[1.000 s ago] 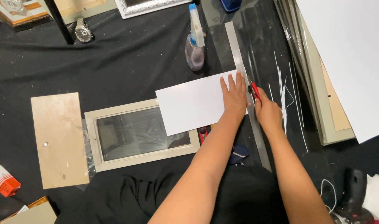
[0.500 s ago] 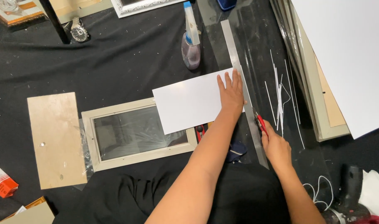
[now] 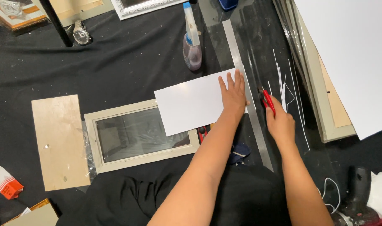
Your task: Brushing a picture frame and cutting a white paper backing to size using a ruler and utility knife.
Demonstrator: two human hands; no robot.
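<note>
My left hand (image 3: 233, 94) lies flat, fingers spread, on the right end of a white card sheet (image 3: 191, 104), its fingertips reaching a long metal ruler (image 3: 246, 86) that runs along the sheet's right edge. My right hand (image 3: 279, 121) grips a red utility knife (image 3: 267, 100), just right of the ruler and a little apart from it. The sheet overlaps the upper right corner of a beige picture frame (image 3: 138, 134) with film-covered glass.
Thin white offcut strips (image 3: 285, 90) lie right of the ruler. A spray bottle (image 3: 192, 39) stands above the sheet. A wooden backing board (image 3: 59, 140) lies left of the frame. A big white board (image 3: 352, 58) and stacked frames fill the right. A wristwatch (image 3: 79, 32) sits top left.
My right hand drew the knife down along the ruler toward me, then lifted back up and slightly right of it. My left hand stayed pressed on the sheet.
</note>
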